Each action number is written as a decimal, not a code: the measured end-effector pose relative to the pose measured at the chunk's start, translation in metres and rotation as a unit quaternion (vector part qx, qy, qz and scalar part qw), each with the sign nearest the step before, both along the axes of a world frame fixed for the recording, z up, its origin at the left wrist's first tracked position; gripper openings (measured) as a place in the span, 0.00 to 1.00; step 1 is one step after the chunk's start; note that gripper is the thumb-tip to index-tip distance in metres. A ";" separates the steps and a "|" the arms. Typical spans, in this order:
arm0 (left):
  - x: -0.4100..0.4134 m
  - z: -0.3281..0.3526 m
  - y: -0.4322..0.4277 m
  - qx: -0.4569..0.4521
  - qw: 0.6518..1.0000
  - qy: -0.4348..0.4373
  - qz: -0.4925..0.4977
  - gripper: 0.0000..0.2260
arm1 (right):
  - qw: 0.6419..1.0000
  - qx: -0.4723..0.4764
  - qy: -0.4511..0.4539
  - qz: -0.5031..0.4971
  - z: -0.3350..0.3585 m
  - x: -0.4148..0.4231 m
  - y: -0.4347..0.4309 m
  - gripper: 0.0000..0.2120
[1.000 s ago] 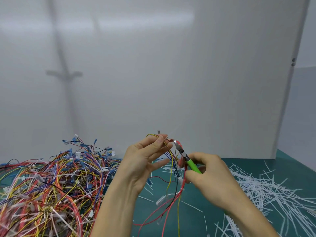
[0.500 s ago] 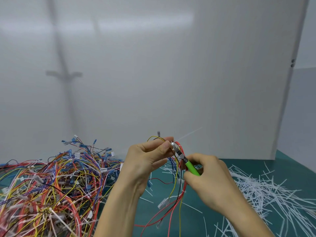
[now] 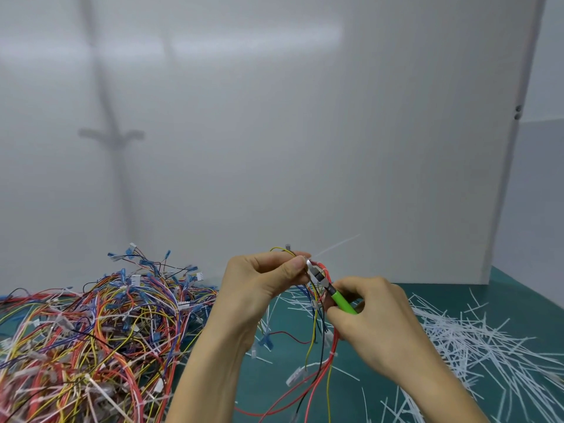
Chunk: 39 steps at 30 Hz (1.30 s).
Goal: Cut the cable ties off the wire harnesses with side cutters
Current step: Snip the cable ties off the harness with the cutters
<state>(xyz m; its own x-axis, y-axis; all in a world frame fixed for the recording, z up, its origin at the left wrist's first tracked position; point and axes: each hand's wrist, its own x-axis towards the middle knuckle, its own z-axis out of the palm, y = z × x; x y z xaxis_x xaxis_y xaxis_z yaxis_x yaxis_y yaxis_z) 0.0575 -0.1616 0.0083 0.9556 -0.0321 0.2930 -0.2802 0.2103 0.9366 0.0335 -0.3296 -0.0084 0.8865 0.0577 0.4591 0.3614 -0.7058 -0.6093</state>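
Pinching a small wire harness (image 3: pixel 316 326), the left hand (image 3: pixel 259 288) curls thumb and fingers round the top of the wires. The right hand (image 3: pixel 375 319) is wrapped round the green side cutters (image 3: pixel 332 293), whose metal tip sits right at a white cable tie (image 3: pixel 335 245) poking up by the left thumb. It looks ready to be snipped. Lots of cut ties (image 3: pixel 473 340) lie on the green table (image 3: pixel 518 291) to the right, so much is done. A big pile of harnesses (image 3: pixel 91 331) on the left has ties left to cut.
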 end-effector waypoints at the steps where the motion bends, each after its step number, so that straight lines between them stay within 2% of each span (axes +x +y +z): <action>1: 0.000 0.000 0.000 0.009 1.000 -0.005 0.001 0.06 | 1.000 0.000 -0.001 -0.001 0.000 0.000 0.000 0.04; 15: 0.000 0.000 0.004 0.066 0.997 -0.040 0.000 0.12 | 1.000 -0.004 -0.001 -0.003 -0.001 -0.001 -0.001 0.04; 31: 0.000 0.001 0.001 0.081 0.996 -0.033 0.009 0.07 | 0.999 0.026 0.025 -0.004 0.002 -0.006 0.002 0.04; 35: -0.002 0.002 -0.001 0.077 0.997 -0.021 0.015 0.06 | 0.997 0.066 0.036 -0.005 0.003 -0.005 0.003 0.01; 39: 0.002 0.000 0.004 0.105 0.991 0.038 0.067 0.06 | 0.982 0.175 0.070 0.021 0.005 -0.002 0.002 0.09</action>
